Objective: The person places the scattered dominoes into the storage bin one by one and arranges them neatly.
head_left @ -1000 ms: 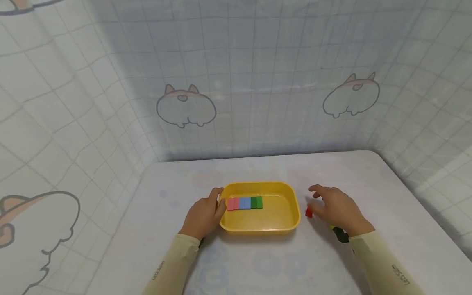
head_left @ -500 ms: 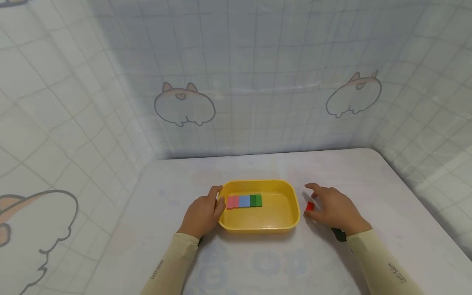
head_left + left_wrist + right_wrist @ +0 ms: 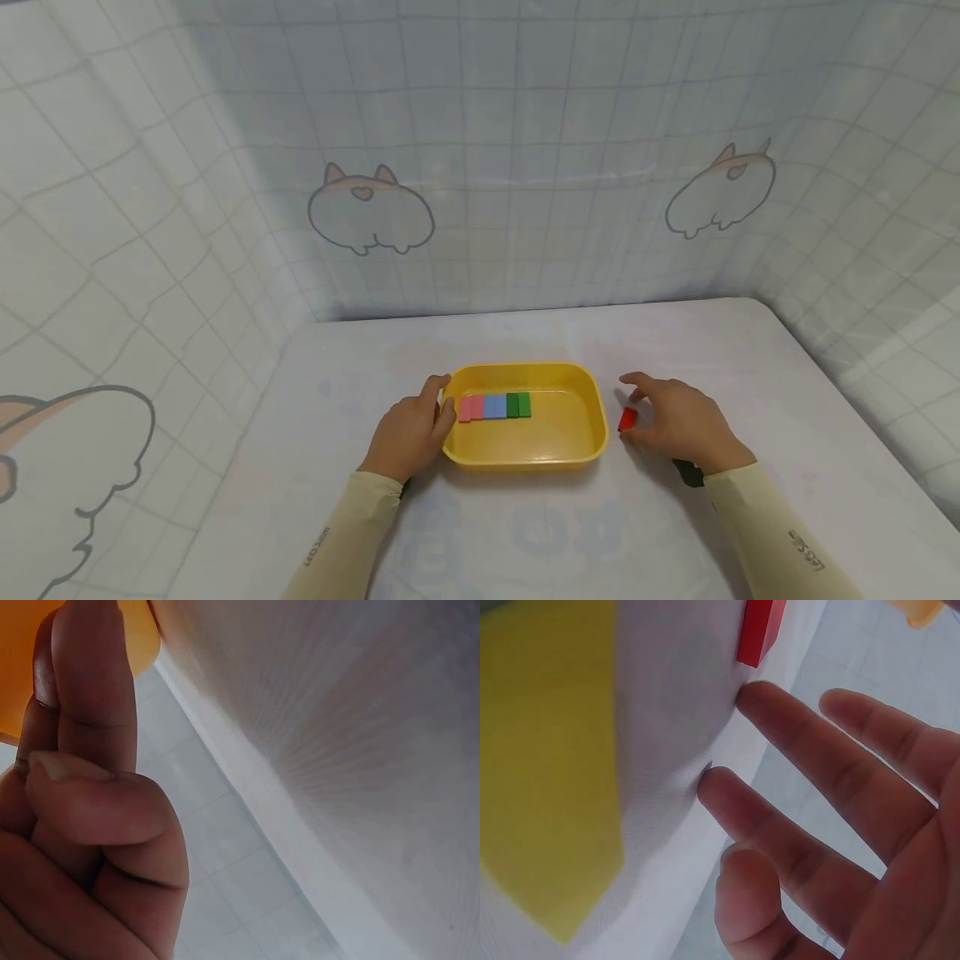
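Observation:
My left hand [image 3: 408,433] grips the left rim of a yellow tray [image 3: 525,457], its thumb over the inner side. In the left wrist view the index and middle fingers lie along the tray's wall [image 3: 19,675]. Inside the tray, pink tiles [image 3: 471,408], blue tiles [image 3: 495,406] and green tiles [image 3: 518,405] stand side by side in one row. Right of the tray my right hand [image 3: 678,423] is spread over a small red block [image 3: 627,419], thumb tip at its near end. In the right wrist view a fingertip lies just short of the red block [image 3: 759,634].
A dark piece [image 3: 688,472] shows under the right wrist, and a large yellow piece [image 3: 547,772] lies close to the right wrist camera. The white table [image 3: 352,367] is bounded by cloth walls [image 3: 495,167] with a grid and animal prints.
The right thumb and fingers have shifted slightly left around the red block, which has turned a little and shows more. The left hand keeps its hold on the tray; the view tilts slightly.

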A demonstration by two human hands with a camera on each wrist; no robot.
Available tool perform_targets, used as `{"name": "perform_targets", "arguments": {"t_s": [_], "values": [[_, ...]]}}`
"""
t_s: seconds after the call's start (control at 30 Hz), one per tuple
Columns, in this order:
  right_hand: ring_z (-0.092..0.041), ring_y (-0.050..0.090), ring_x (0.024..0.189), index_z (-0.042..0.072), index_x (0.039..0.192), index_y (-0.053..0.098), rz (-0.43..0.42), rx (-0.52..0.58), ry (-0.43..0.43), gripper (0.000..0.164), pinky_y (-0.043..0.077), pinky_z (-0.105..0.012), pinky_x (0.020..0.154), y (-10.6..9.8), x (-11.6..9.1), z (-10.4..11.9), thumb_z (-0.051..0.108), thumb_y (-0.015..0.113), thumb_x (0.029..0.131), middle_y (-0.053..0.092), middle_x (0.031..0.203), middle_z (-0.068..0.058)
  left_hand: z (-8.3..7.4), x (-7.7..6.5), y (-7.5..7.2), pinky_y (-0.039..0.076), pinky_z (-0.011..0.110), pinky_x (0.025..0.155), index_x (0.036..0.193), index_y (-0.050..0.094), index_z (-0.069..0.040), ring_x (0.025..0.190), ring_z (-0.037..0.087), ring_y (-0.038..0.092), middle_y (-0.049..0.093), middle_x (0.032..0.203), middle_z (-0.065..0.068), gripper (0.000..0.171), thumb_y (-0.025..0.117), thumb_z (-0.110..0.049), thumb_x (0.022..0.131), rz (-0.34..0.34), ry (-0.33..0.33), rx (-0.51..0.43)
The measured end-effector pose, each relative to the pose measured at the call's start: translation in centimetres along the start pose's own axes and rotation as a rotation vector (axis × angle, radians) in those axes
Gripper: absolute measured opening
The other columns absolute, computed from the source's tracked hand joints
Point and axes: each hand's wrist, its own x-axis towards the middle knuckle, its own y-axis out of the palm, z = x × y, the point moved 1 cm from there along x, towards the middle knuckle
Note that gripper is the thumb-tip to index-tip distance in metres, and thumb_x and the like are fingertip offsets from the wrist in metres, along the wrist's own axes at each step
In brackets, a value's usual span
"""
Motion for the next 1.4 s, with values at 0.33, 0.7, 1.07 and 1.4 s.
{"name": "perform_targets", "arguments": {"t_s": [0.33,0.7,1.07,1.4], "values": [[-0.016,0.065,0.087,0.020,0.134,0.066,0.026,0.020,0.024,0.063,0.055,-0.041,0.072,-0.55,0.11,-0.19,0.040,0.090,0.079,0.074,0.105,0.014,0.02,0.10,-0.08,0.029,0.028,0.044,0.139,0.057,-0.011,0.044,0.006,0.029,0.041,0.057,-0.011,0.038,0.054,-0.029,0.106,-0.007,0.007,0.007],[-0.022,0.068,0.095,0.015,0.131,0.069,0.031,0.023,0.041,0.060,0.057,-0.047,0.079,-0.56,0.23,0.06,0.039,0.089,0.080,0.076,0.106,0.010,0.47,0.44,-0.05,0.028,0.027,0.044,0.139,0.057,-0.011,0.045,0.005,0.028,0.040,0.056,-0.011,0.038,0.054,-0.029,0.106,-0.012,0.021,0.008],[-0.021,0.067,0.097,0.017,0.128,0.071,0.044,0.031,0.051,0.055,0.057,-0.049,0.082,-0.29,0.43,-0.02,0.039,0.089,0.081,0.076,0.105,0.011,0.68,0.60,-0.18,0.031,0.027,0.044,0.138,0.057,-0.010,0.045,0.006,0.030,0.040,0.057,-0.012,0.037,0.055,-0.028,0.106,-0.021,0.038,0.006],[-0.021,0.067,0.095,0.018,0.127,0.071,0.047,0.023,0.036,0.054,0.057,-0.048,0.080,-0.24,0.53,-0.03,0.039,0.089,0.080,0.076,0.105,0.011,0.58,0.52,-0.25,0.030,0.027,0.044,0.139,0.057,-0.010,0.045,0.006,0.030,0.040,0.057,-0.012,0.038,0.055,-0.028,0.106,-0.014,0.029,-0.010]]}}
